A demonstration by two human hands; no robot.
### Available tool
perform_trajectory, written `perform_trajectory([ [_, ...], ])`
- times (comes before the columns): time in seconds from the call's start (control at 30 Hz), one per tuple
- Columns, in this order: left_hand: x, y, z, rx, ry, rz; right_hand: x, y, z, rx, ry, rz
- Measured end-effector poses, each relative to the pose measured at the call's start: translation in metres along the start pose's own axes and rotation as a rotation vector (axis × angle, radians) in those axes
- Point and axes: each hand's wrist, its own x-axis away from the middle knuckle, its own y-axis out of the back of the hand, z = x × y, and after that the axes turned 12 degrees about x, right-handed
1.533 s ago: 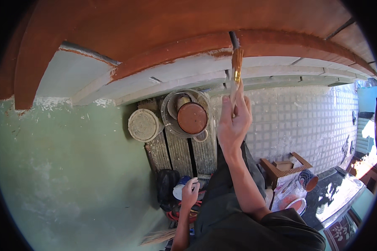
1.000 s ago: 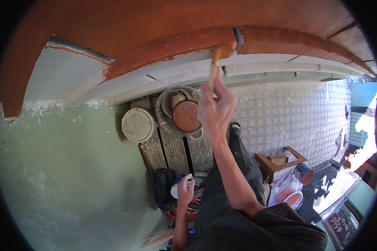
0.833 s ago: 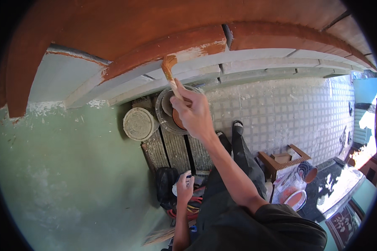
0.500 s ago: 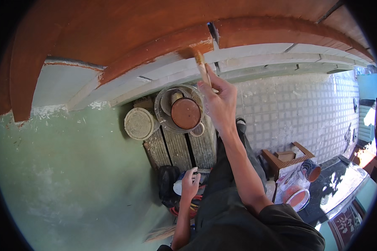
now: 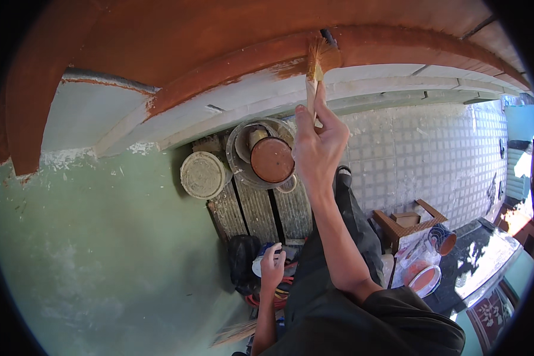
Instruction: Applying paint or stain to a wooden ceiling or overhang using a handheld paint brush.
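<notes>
My right hand [image 5: 321, 142] is closed round the pale handle of a paintbrush [image 5: 315, 74]. The bristles, tinged reddish brown, are splayed against a red-brown painted beam [image 5: 237, 62], beside a dark gap in it. Wet-looking paint runs unevenly over the beam's white lower face. Down by my body, my left hand [image 5: 272, 270] hangs with loosely bent fingers apart and nothing visible in them. It is nearest to a blue and white container [image 5: 257, 267], though I cannot tell whether it touches it. Below the beam stands a round pot of red-brown paint [image 5: 272, 160].
The pot sits in a clear round tub [image 5: 241, 169] on a slatted wooden surface [image 5: 255, 207], with a crusted pale bucket [image 5: 202, 175] beside it. A green wall [image 5: 113, 237] rises at left. At right are a dark table [image 5: 474, 261], a paint-stained tub [image 5: 424, 280] and tiled floor [image 5: 397, 142].
My right hand has carried the brush right and slightly up along the beam, and its bristles now fan out near the gap. My left hand stays low. The whole view has shifted slightly.
</notes>
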Motion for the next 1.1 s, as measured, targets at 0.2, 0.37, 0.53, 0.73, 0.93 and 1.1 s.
perform_trajectory([
  [0.2, -0.009, -0.003, 0.004, -0.061, -0.005, 0.041, 0.007, -0.006, -0.007, 0.088, 0.038, 0.276],
  [0.37, -0.013, -0.004, -0.015, -0.07, -0.002, -0.002, 0.002, 0.008, -0.003, 0.0, 0.055, 0.564],
  [0.53, -0.011, -0.014, -0.015, -0.084, -0.036, 0.059, -0.025, 0.041, 0.014, -0.204, -0.246, 0.446],
  [0.73, 0.0, -0.012, -0.017, -0.018, -0.004, 0.015, -0.02, 0.049, 0.013, -0.121, -0.114, 0.24],
  [0.93, 0.032, -0.003, -0.005, 0.04, 0.043, -0.055, -0.004, 0.046, 0.012, -0.085, -0.07, 0.078],
  [1.1, 0.003, -0.011, -0.029, 0.077, -0.087, -0.099, 0.0, 0.008, -0.013, 0.064, 0.026, 0.046],
])
